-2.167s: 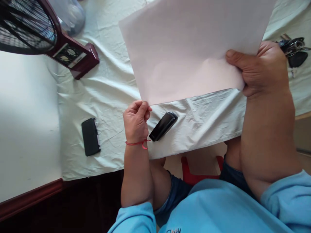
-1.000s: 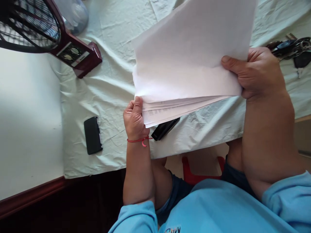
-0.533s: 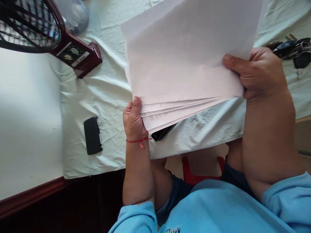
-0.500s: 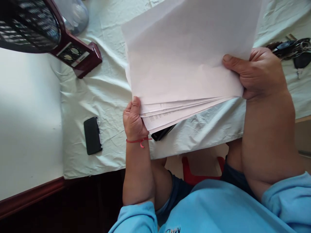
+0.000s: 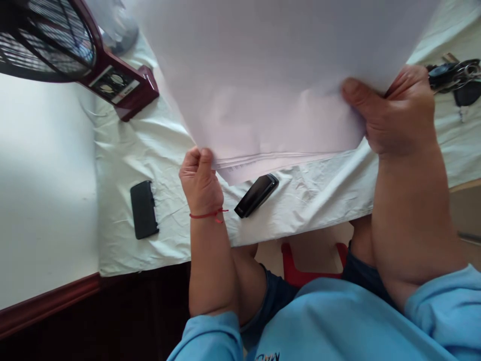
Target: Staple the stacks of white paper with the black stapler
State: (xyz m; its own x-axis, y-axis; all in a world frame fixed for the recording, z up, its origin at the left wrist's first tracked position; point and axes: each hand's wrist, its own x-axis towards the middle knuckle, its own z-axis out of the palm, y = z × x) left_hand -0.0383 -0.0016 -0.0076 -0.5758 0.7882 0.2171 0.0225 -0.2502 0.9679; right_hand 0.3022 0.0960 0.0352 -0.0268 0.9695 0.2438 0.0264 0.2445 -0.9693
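Several sheets of white paper (image 5: pixel 278 80) are held up above the table in both hands, their lower edges slightly fanned. My left hand (image 5: pixel 201 178) pinches the lower left corner, thumb on top. At the right edge, my right hand (image 5: pixel 398 113) grips the sheets with its thumb across the front. Faint print shows on a lower sheet near the left corner; the top sheet looks blank. Below the paper lies a black stapler (image 5: pixel 256 195) on the cloth.
A pale tablecloth (image 5: pixel 180 250) covers the table. A dark phone or case (image 5: pixel 144 209) lies at left. A dark red fan (image 5: pixel 120 85) stands at upper left beside a clear plastic container (image 5: pixel 118 30). A bunch of keys (image 5: pixel 460 75) sits at right.
The papers have come up closer to the camera and their bottom edges lie more evenly together. More of the stapler shows. Both hands have shifted slightly, still gripping the sheets.
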